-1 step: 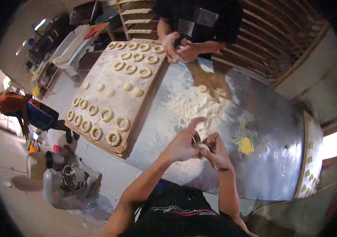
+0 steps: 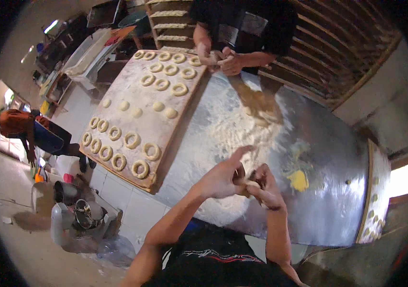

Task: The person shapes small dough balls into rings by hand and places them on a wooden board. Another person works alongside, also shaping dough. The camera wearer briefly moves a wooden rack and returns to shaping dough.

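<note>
A small piece of pale dough (image 2: 247, 183) is pinched between my two hands, above the floured near side of the metal table. My left hand (image 2: 221, 180) closes on it with thumb and fingertips, the index finger raised away. My right hand (image 2: 267, 187) grips its other side with bent fingers, which partly hide the dough. To the left lies a floured wooden board (image 2: 117, 95) carrying several dough rings (image 2: 139, 169) in rows at its near and far ends. Several round dough pieces (image 2: 158, 106) rest between these rows.
Loose flour (image 2: 242, 131) covers the table's middle, beside a yellow patch (image 2: 298, 180). Across the table, a co-worker's hands (image 2: 225, 61) are together. Wooden racks (image 2: 342, 52) stand behind. Another board (image 2: 375, 191) lies at the right end. A person (image 2: 36, 134) stands at far left, near pots (image 2: 89, 214).
My hands stay together on the dough, with a slight shift of the right fingers. The co-worker's hands have changed their hold a little. The whole view has shifted slightly.
</note>
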Motion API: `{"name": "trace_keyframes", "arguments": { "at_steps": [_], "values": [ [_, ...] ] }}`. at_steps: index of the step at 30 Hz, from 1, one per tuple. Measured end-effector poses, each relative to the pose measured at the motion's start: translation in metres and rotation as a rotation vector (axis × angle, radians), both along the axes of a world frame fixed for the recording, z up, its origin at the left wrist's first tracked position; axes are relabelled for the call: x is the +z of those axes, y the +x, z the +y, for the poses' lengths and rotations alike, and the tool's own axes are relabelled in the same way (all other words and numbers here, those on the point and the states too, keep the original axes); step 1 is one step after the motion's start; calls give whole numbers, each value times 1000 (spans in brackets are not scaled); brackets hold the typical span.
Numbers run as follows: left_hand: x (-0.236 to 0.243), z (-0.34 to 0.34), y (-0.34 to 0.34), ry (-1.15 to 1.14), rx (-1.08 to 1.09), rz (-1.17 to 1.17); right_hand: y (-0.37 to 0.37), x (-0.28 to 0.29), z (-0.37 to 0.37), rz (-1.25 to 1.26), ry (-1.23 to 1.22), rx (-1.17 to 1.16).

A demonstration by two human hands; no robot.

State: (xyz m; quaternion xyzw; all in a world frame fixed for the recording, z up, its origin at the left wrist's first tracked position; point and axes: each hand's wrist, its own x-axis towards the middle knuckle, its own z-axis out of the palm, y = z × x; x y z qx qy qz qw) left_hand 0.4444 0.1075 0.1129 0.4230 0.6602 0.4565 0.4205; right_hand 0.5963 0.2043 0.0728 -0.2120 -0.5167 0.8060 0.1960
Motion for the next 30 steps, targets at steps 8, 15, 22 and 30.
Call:
{"name": "trace_keyframes", "arguments": {
  "at_steps": [8, 15, 22, 30],
  "values": [
    [-37, 17, -65, 370, 17, 405, -75, -7, 1, -443, 1094, -441],
    [-35, -9, -70, 227, 235, -563, -82, -16, -8, -346, 545, -100],
    [-60, -4, -6, 442, 768, -189, -64, -4, -34, -64, -183, 66],
    [-48, -19, 44, 343, 807, -187, -14, -21, -30, 10, -126, -24]
  ]
}}
